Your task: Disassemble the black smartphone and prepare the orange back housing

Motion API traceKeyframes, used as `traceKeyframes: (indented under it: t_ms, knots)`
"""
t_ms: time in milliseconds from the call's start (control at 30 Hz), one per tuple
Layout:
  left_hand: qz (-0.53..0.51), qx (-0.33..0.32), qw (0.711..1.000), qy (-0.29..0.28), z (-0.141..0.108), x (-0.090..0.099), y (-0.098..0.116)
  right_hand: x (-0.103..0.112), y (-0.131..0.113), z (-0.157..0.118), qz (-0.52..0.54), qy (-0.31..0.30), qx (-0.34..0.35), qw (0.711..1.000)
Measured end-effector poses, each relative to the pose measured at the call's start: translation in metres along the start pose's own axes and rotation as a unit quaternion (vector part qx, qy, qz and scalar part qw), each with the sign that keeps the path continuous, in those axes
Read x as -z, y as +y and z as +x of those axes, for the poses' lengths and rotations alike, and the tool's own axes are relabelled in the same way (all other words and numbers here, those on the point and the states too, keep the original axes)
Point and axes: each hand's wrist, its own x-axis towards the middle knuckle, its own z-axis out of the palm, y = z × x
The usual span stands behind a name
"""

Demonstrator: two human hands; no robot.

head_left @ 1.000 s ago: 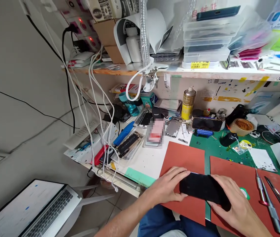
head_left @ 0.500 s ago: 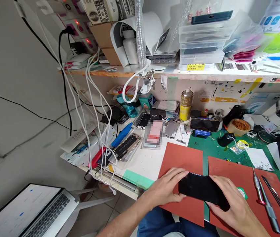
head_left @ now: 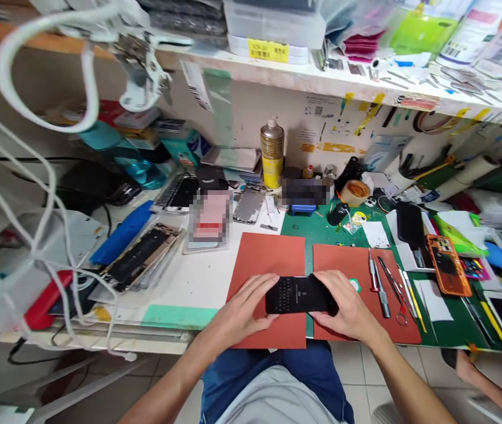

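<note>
A black phone (head_left: 297,294) lies flat across the gap between two red mats (head_left: 268,262), its dark screen showing a faint keypad. My left hand (head_left: 242,309) grips its left end, fingers spread over the mat. My right hand (head_left: 346,303) holds the right end, thumb along the near edge. Both hands rest near the front edge of the bench.
Screwdrivers and tweezers (head_left: 383,285) lie right of the mats on the green cutting mat (head_left: 317,229). An orange phone frame (head_left: 448,265) and other phones sit at the right. A yellow spray can (head_left: 272,154), opened phones (head_left: 145,259) and white cables (head_left: 39,194) crowd the left and back.
The view has swung right and closer, dropping the laptop from sight. The phone screen, blank before, now shows a faint keypad. Both hands stay on the phone's ends.
</note>
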Motion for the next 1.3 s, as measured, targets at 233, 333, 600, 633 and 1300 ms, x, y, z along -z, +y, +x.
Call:
traceKeyframes:
  t_ms: [233, 333, 600, 633, 1300]
  knots:
    - [0.038, 0.011, 0.999, -0.008, -0.001, -0.001, -0.003, 0.004, 0.000, 0.002, 0.020, -0.016, -0.007, 1.000]
    - [0.027, 0.014, 0.999, -0.015, -0.002, -0.002, -0.004, 0.006, 0.000, 0.004, 0.025, -0.028, -0.016, 0.999]
    - [0.017, -0.024, 1.000, 0.006, -0.003, -0.001, -0.004, 0.007, 0.000, 0.001, 0.013, -0.041, -0.028, 0.999]
    - [0.017, -0.036, 0.999, 0.013, -0.002, -0.001, -0.004, 0.006, 0.000, -0.001, 0.009, -0.036, -0.030, 0.999]
    - [0.017, -0.030, 0.999, 0.030, 0.001, 0.001, -0.005, 0.012, 0.005, 0.016, 0.046, -0.063, -0.006, 0.997]
